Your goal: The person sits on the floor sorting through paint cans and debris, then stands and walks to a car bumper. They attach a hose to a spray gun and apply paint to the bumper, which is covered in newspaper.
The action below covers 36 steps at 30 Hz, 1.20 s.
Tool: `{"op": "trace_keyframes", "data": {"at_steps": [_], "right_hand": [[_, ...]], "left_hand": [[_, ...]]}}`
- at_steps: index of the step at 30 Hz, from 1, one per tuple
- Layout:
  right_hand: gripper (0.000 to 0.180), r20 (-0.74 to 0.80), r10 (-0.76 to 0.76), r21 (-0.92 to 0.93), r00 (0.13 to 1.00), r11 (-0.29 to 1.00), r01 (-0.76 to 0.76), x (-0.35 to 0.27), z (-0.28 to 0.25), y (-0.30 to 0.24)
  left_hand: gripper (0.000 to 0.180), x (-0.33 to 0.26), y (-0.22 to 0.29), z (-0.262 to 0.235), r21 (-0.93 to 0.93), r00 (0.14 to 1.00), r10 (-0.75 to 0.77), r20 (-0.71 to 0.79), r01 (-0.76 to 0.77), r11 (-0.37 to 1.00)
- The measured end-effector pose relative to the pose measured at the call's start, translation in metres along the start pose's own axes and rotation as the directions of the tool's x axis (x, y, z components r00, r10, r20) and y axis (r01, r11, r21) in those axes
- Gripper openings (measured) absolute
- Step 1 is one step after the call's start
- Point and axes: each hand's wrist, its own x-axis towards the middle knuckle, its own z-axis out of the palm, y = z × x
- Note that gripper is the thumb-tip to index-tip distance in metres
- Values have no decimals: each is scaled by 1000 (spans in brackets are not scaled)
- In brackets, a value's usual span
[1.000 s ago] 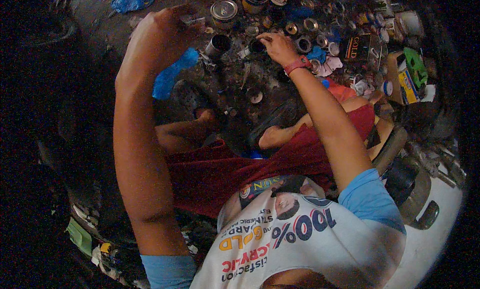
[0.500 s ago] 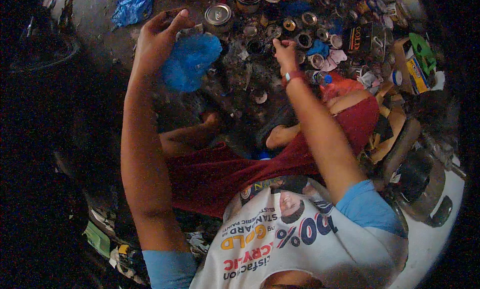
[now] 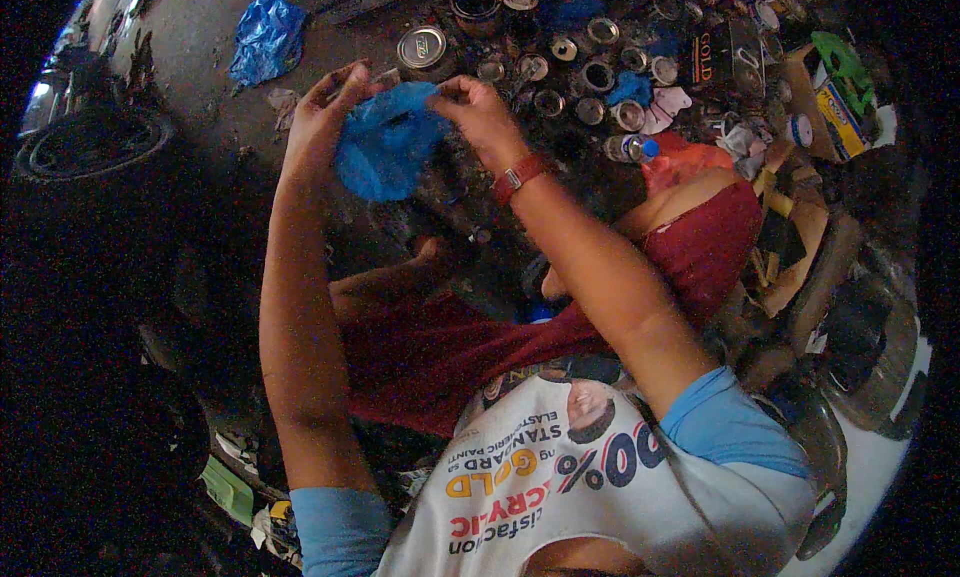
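Observation:
A thin, crumpled piece of blue plastic (image 3: 385, 147), perhaps a bag, hangs between my two hands above the floor. My left hand (image 3: 325, 107) pinches its upper left side, fingertips together. At its upper right edge, the thumb and fingers of my right hand (image 3: 482, 122) are closed on the plastic. Just beyond the plastic stands a can with a silver lid (image 3: 424, 47), touched by neither hand. Both my fingertips show only in part.
Many small open cans (image 3: 598, 75) crowd the floor ahead and right. A clear bottle with a blue cap (image 3: 630, 149) lies by red plastic (image 3: 685, 162). More blue plastic (image 3: 268, 39) lies far left, above a dark round wheel-like thing (image 3: 95, 142). A cardboard box (image 3: 812, 107) stands right.
My right hand has moved left from over the small cans and taken hold of the blue plastic's right edge. My left hand keeps its grip, and the view has shifted slightly.

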Motion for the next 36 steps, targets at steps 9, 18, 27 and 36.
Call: {"op": "trace_keyframes", "data": {"at_steps": [9, 18, 27, 36], "right_hand": [[27, -278, -106, -152, 955, 986, 65, 0, 4, 29], [22, 138, -64, -247, 988, 964, 97, -14, -10, 38], [27, 196, -92, -40, 976, 994, 101, 3, -60, 16], [16, -75, -386, -592, 919, 759, 271, -8, -21, 65]], "left_hand": [[53, -16, -67, -20, 201, 987, 135, 89, -150, 968], [74, -4, -178, -1, 364, 976, 190, 103, -215, 906], [38, -10, -156, 36, 155, 974, -183, -131, 202, 967], [17, -20, -186, 23, 467, 919, 277, -279, -123, 876]]}}
